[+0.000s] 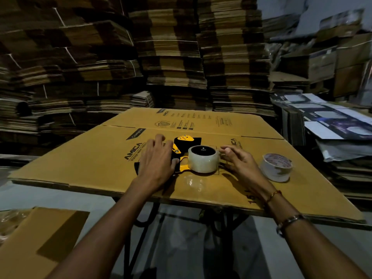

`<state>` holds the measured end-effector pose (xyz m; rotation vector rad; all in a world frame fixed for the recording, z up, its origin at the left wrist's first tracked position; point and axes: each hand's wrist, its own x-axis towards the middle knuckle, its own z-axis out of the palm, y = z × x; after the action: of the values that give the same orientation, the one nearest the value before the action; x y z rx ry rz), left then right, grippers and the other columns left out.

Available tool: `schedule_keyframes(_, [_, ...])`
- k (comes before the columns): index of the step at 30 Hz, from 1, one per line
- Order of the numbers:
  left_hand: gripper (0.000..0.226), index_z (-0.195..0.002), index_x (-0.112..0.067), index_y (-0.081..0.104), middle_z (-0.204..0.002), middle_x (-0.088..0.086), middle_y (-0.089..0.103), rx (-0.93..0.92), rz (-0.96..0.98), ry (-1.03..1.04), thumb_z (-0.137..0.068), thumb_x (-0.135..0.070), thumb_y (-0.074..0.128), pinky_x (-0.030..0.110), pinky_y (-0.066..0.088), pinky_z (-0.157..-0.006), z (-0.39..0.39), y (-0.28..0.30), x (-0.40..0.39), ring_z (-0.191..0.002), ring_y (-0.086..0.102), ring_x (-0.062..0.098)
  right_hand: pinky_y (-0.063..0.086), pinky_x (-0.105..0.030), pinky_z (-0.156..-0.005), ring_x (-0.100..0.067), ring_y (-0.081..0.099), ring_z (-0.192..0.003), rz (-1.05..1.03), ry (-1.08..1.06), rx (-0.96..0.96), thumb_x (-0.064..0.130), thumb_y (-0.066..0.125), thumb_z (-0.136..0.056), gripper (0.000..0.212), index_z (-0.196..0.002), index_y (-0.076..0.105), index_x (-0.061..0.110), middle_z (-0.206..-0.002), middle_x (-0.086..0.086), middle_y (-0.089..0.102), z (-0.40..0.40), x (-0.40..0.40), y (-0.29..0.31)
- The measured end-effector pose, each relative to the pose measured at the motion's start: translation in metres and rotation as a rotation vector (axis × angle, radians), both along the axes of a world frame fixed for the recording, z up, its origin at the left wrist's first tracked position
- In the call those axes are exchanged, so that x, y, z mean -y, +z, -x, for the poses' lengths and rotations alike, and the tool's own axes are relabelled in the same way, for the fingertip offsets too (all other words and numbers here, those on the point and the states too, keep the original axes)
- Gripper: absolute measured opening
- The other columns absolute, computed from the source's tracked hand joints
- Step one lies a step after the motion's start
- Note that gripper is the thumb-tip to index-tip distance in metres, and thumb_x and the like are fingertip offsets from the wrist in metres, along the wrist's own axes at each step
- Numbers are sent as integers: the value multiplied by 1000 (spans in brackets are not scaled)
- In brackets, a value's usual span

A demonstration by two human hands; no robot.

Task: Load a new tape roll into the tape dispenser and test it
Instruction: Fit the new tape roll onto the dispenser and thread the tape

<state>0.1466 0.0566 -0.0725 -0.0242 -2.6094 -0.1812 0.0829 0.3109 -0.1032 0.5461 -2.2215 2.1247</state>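
Note:
A yellow and black tape dispenser (184,142) lies flat on a brown cardboard sheet (96,158). A clear tape roll (203,161) sits on the dispenser's hub, its hole facing up. My left hand (156,161) rests on the dispenser's black handle side, fingers spread over it. My right hand (240,161) hovers just right of the roll, fingers loosely bent; I cannot tell whether they touch the roll or pinch a tape end. A second roll with a white printed core (276,167) stands further right. A crumpled clear film scrap (194,183) lies in front of the dispenser.
The sheet lies on a small table with a black metal frame (218,220). Tall stacks of flattened cartons (171,57) fill the back. Printed flat boxes (332,121) pile at the right. Another cardboard box (40,244) sits at lower left.

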Motion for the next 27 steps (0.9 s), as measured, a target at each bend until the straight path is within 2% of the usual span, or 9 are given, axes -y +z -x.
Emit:
schedule_keyframes(4, [51, -137, -22, 44, -150, 4, 35, -174, 61, -248, -92, -39, 61, 40, 44, -100, 7, 6, -26, -131, 38, 23, 59, -35, -88, -23, 69, -106, -31, -113, -2, 14, 59, -98, 15, -110, 67, 18, -120, -10, 67, 2, 1, -9])
schedule_keyframes(6, [51, -141, -23, 43, -145, 2, 44, -71, 125, -333, -95, -43, 55, 36, 39, -104, 15, 12, -41, -131, 38, 20, 59, -33, -87, -28, 68, -107, -85, -122, -5, 7, 62, -95, 20, -113, 66, 13, -118, -13, 65, 4, 2, -11])
schedule_keyframes(9, [51, -140, -21, 46, -134, 4, 49, 114, 126, -347, -95, -44, 53, 40, 47, -95, 25, 15, -52, -121, 49, 23, 59, -31, -86, -26, 67, -107, -154, -128, -25, 8, 65, -92, 28, -120, 63, 12, -118, -7, 64, 5, 5, -10])
schedule_keyframes(14, [37, -131, -22, 55, -132, 2, 48, 201, 87, -358, -96, -33, 56, 40, 51, -85, 31, 19, -49, -113, 53, 23, 51, -41, -102, -17, 50, -128, -281, -84, -49, 6, 59, -95, 52, -143, 47, 21, -144, 3, 47, 10, 10, -3])
schedule_keyframes(17, [33, -128, -22, 56, -133, 3, 55, 285, 100, -370, -95, -21, 56, 41, 50, -92, 34, 23, -35, -115, 54, 20, 49, -34, -102, -17, 47, -131, -288, -24, -64, 2, 59, -93, 55, -144, 46, 16, -144, -1, 48, 8, 13, 0])
schedule_keyframes(19, [41, -133, -23, 52, -136, 3, 55, 331, 64, -369, -94, -16, 58, 42, 49, -97, 34, 22, -25, -121, 53, 21, 51, -24, -90, -15, 52, -123, -238, -10, -53, 3, 63, -92, 53, -141, 48, 17, -135, 4, 51, 4, 16, 1])
schedule_keyframes(21, [45, -136, -27, 49, -139, 2, 54, 369, 20, -375, -93, -20, 60, 42, 46, -100, 34, 22, -21, -125, 51, 21, 52, -18, -79, -10, 56, -112, -177, -40, -37, 5, 66, -91, 53, -140, 48, 17, -127, 8, 52, 0, 15, 1])
schedule_keyframes(24, [52, -139, -29, 47, -142, 2, 51, 401, 30, -371, -91, -43, 61, 43, 38, -105, 36, 20, -26, -129, 45, 23, 57, -29, -81, -17, 61, -107, -75, -67, -6, 8, 69, -89, 44, -130, 56, 18, -125, 0, 59, -4, 12, -3])
schedule_keyframes(27, [58, -132, -25, 53, -130, 5, 60, 342, 83, -352, -86, -61, 57, 41, 35, -100, 40, 15, -34, -120, 52, 24, 57, -24, -76, -20, 64, -100, -64, -102, -60, 4, 69, -88, 35, -122, 61, 12, -118, -10, 62, -6, 11, -10])
